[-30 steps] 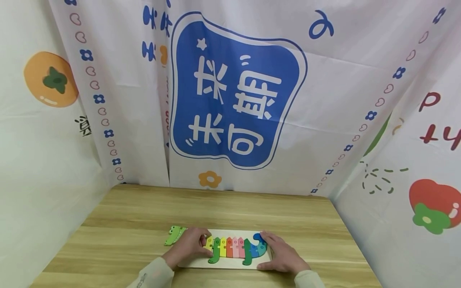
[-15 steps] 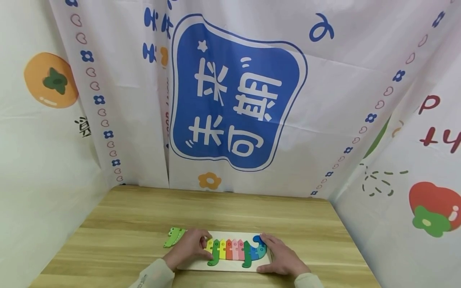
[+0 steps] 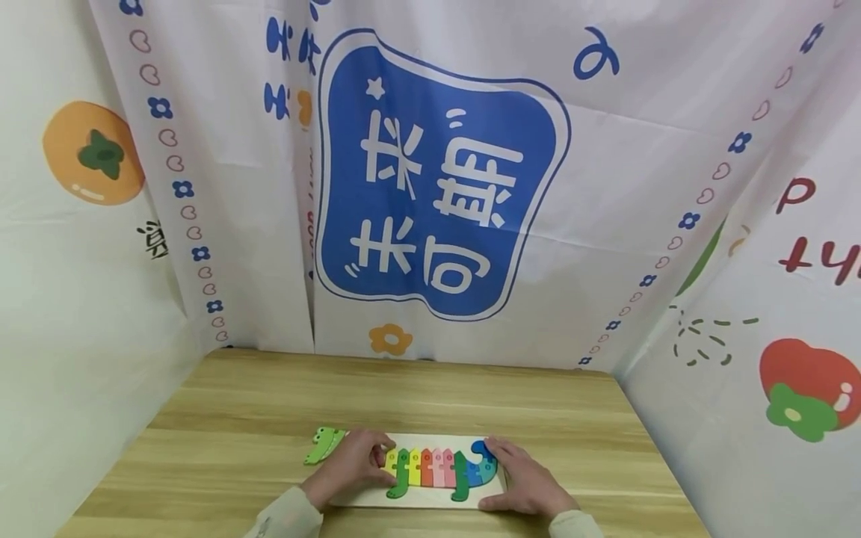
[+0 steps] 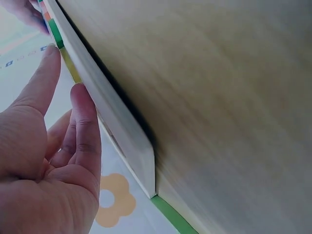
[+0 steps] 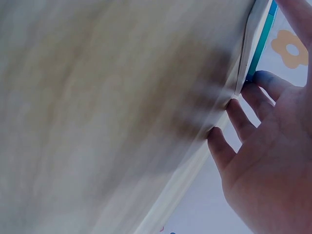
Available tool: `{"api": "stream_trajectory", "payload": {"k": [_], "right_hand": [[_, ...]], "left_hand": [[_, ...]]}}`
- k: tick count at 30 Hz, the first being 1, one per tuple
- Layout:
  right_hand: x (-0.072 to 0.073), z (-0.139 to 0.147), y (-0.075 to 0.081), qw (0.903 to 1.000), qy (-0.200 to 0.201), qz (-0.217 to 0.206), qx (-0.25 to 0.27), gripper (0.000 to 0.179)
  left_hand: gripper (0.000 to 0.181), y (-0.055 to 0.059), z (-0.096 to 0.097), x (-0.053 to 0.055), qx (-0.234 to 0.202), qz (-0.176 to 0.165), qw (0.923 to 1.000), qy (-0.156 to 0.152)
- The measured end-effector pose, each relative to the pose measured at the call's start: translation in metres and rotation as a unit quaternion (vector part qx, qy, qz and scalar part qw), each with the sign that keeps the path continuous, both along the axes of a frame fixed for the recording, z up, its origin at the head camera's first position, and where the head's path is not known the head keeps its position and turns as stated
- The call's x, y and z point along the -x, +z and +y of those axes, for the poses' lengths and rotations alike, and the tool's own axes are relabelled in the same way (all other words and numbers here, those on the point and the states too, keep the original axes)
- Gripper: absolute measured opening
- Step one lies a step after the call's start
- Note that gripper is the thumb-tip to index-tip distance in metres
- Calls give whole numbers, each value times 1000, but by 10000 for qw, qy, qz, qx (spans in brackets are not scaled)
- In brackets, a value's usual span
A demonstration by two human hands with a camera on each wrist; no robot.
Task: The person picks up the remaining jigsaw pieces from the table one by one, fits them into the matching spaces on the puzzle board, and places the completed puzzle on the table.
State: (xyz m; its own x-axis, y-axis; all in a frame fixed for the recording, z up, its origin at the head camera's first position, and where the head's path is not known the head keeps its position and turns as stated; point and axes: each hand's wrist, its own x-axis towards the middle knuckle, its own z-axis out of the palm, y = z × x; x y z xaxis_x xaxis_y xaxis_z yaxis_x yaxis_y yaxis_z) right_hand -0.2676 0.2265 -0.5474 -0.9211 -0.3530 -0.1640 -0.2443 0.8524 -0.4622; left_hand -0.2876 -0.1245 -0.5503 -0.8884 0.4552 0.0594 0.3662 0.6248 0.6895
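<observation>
A pale wooden puzzle board [image 3: 430, 498] lies on the table, bearing a row of coloured pieces shaped like a crocodile's body. My left hand [image 3: 350, 463] reaches over the board's left part, thumb and forefinger either side of the yellow end piece [image 3: 391, 463]. In the left wrist view that yellow piece [image 4: 70, 64] shows between the two fingertips. At the other end my right hand [image 3: 528, 478] rests with spread fingers, forefinger by the blue tail piece [image 3: 480, 450] and thumb at the board's near edge. Left of the left hand sits the green crocodile head piece [image 3: 324, 445], partly covered by the hand.
The wood-grain table [image 3: 269, 388] reaches back to a white printed curtain [image 3: 605, 187] with a big blue sign. Similar cloth hangs along both sides. Green leg pieces [image 3: 460, 486] stick out toward the board's near edge.
Both hands keep nearly the same places on the board and its pieces. The head view has shifted very slightly.
</observation>
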Motion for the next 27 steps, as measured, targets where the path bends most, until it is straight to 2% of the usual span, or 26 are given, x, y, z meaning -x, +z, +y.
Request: {"api": "stream_trajectory", "payload": {"k": [2, 5, 9, 12, 16, 18, 21, 25, 27], "right_hand": [[2, 0, 2, 10000, 2, 26, 0, 108], [6, -1, 3, 10000, 1, 91, -36, 108], [10, -1, 0, 9999, -32, 110, -27, 109], [6, 2, -4, 9998, -116, -103, 145, 109], [-3, 2, -10, 9984, -221, -380, 360, 109], [-3, 2, -10, 9986, -219, -351, 339, 110], [-1, 1, -8, 9993, -207, -253, 189, 112], [2, 0, -7, 9997, -169, -158, -18, 112], [3, 1, -7, 9997, -176, -177, -18, 112]], "left_hand": [[59, 5, -2, -1, -78, -52, 10000, -12], [58, 10, -10, -1, -118, 50, 9999, 100], [55, 15, -28, -3, -35, 501, 9976, 472], [55, 14, -47, -6, 236, 907, 9920, 840], [64, 6, -72, -13, 793, 1169, 9800, 1404], [72, 5, -83, -14, 974, 1214, 9747, 1603], [81, 4, -96, -15, 1100, 1277, 9713, 1681], [88, 4, -105, -20, 1066, 1090, 9754, 1595], [86, 4, -107, -23, 1042, 912, 9776, 1582]]}}
